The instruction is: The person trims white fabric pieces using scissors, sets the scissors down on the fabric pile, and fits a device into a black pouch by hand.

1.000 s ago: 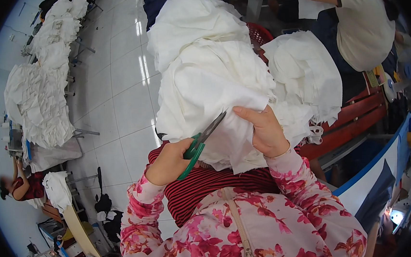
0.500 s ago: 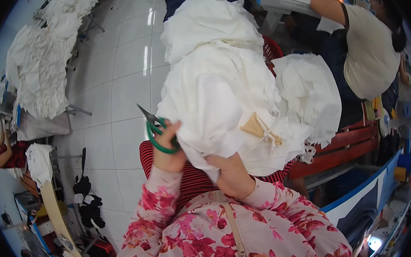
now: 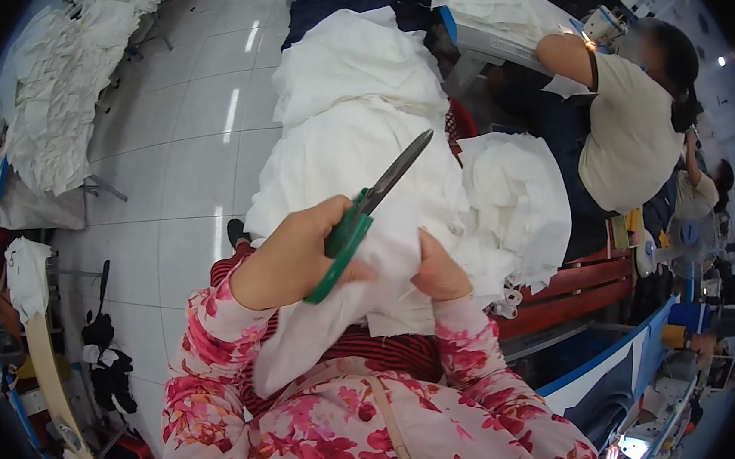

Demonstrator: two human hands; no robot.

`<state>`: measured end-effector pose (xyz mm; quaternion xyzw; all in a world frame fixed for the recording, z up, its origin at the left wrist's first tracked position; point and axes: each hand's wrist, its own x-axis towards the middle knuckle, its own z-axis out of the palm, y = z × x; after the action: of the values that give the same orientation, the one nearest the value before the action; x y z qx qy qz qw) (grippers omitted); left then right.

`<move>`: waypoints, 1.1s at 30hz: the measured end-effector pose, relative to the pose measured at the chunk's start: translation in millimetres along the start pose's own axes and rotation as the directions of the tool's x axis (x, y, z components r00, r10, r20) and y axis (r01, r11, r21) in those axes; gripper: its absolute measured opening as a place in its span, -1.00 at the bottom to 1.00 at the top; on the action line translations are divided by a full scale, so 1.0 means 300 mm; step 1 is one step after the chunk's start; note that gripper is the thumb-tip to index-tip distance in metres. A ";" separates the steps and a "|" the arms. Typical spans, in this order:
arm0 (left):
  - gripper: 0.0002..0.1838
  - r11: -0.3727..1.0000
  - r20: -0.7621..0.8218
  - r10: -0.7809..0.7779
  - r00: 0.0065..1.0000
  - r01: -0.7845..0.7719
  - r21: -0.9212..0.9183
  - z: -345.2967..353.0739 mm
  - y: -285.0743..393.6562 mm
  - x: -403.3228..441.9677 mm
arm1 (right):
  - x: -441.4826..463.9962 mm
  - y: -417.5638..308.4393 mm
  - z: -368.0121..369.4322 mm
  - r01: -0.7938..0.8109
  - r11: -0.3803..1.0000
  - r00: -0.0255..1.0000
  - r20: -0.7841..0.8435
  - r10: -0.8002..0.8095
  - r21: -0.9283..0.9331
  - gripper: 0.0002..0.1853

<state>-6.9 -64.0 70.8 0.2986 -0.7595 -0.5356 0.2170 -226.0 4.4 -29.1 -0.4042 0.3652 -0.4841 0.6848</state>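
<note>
Green-handled scissors (image 3: 347, 238) are in my left hand (image 3: 293, 251), their blades together and pointing up and to the right over the white cloth. A white fabric piece (image 3: 303, 342) hangs below the scissors toward my lap. My right hand (image 3: 441, 267) is closed on the edge of this fabric, thumb up, just right of the scissors; its fingertips are partly hidden by the cloth. In front of me lies a long heap of white fabric pieces (image 3: 351, 136), stretching away from my lap.
A smaller white fabric stack (image 3: 517, 209) lies right of the heap, by a red bench (image 3: 575, 289). Dark blue cloth (image 3: 358, 1) is at the far end. A co-worker (image 3: 635, 122) sits at a table on the right. White garments (image 3: 63, 89) cover a table at left.
My left hand has moved right, and the scissors have swung from pointing up-left to up-right. My right hand has come up from under the cloth, and the fabric piece now hangs toward my lap.
</note>
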 end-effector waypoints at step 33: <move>-0.62 0.916 -0.411 -0.264 0.873 0.094 -0.390 0.049 -0.070 0.073 | -0.011 0.022 0.040 0.144 0.969 0.936 -0.346 -0.066 0.203 -0.31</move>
<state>-27.8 -74.2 46.3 0.4414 -0.5454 -0.5976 0.3880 -213.6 11.3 -29.9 -0.2543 0.3972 -0.6203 0.6267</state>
